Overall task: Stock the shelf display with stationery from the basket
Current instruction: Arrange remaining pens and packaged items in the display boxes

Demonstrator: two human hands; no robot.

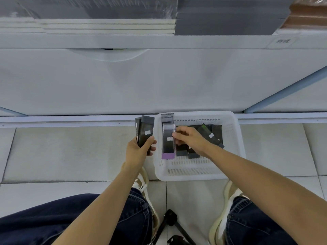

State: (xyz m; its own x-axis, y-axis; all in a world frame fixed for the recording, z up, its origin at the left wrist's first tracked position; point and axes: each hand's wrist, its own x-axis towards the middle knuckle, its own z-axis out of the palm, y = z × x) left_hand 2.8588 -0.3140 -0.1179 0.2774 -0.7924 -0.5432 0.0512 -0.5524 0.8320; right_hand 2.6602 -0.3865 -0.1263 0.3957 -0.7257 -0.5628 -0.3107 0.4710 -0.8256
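At the centre of the frame the left hand (139, 150) is closed round two dark packs (146, 132), held upright just left of the basket (196, 175); the rear pack is mostly hidden behind the front one, and the white patch on the front one is too blurred to read. The right hand (189, 138) reaches into the basket and pinches the right edge of a purple-ended pack (168, 140) between fingertips and thumb; this pack stands steeply near the basket's left wall, and a grey pack (167, 117) behind it shows only its top. More loose packs (211, 135) lie in the basket's far half, partly covered by hand and wrist — their number cannot be told. The white shelf (159, 41) crosses the upper frame; the stacks of flat wrapped goods (106, 13) on it are cut off by the top edge; a label (283, 41) at upper right is illegible. A black tripod (170, 220) between the shoes runs out of the bottom edge.
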